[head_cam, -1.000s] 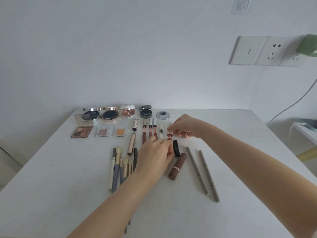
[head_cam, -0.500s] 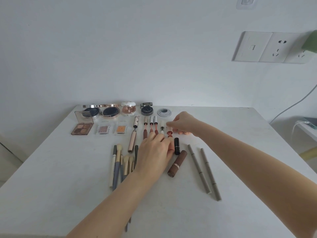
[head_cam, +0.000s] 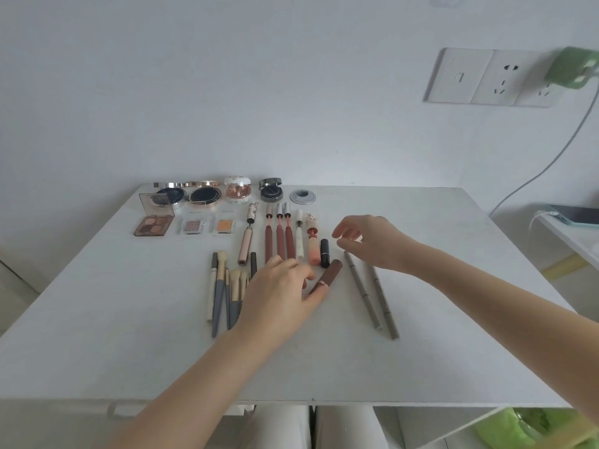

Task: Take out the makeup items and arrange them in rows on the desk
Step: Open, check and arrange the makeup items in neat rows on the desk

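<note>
Makeup lies in rows on the white desk (head_cam: 129,319). Compacts (head_cam: 204,194) line the back edge, with eyeshadow palettes (head_cam: 154,223) in front of them. Lip tubes (head_cam: 279,236) lie side by side, ending in a peach tube (head_cam: 313,252) and a black lipstick (head_cam: 324,252). Brushes (head_cam: 222,293) lie at the left and two grey pencils (head_cam: 364,291) at the right. My left hand (head_cam: 280,290) rests low over the desk with loosely bent fingers, its thumb beside the near end of a brown lipstick (head_cam: 328,274). My right hand (head_cam: 368,243) hovers right of the black lipstick, fingers relaxed, holding nothing.
A round cable grommet (head_cam: 302,196) sits in the desk near the back. Wall sockets (head_cam: 492,77) carry a green plug (head_cam: 573,68) with a cable running down. A phone (head_cam: 575,215) lies on a side shelf at the right. A green bag (head_cam: 518,429) shows under the desk.
My right hand let go of the peach tube and drew back to the right. My left hand slid back toward me, uncovering the tubes. The peach tube now lies in the row.
</note>
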